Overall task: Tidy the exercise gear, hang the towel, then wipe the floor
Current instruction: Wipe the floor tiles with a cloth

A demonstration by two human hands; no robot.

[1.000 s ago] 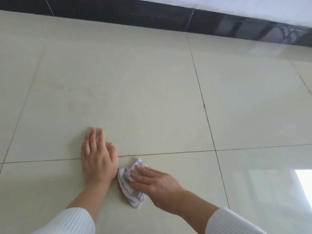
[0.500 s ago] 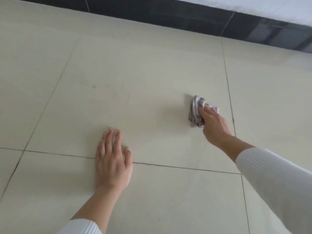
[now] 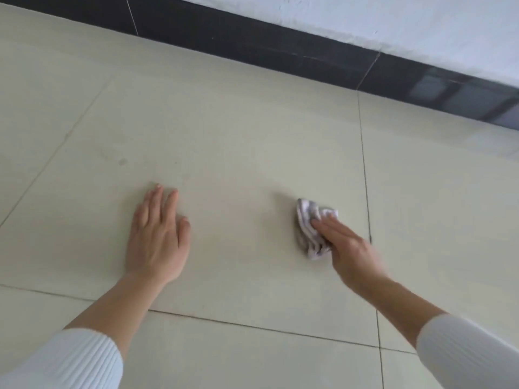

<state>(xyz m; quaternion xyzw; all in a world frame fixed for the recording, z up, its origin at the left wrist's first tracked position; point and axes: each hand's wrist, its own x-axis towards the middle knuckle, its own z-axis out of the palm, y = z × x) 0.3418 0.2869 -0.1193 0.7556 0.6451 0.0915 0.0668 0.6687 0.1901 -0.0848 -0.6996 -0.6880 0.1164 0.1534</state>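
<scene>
1. Two white ribbed sleeves enter from the bottom edge, both cut off by the frame.
2. The left hand lies flat on the tiled floor, fingers straight and close together, holding nothing; well left of the cloth.
3. The right hand, blurred, presses its extended fingers on the crumpled grey-white cloth; its thumb is hidden.
4. Beyond the cloth runs a dark skirting; the wall above is cut off.

Left hand flat, palm down, fingers together pointing to 12 o'clock, bare forearm running back to 7 o'clock, right hand palm down, fingers extended toward 10 o'clock, white ribbed sleeves at both forearms
</scene>
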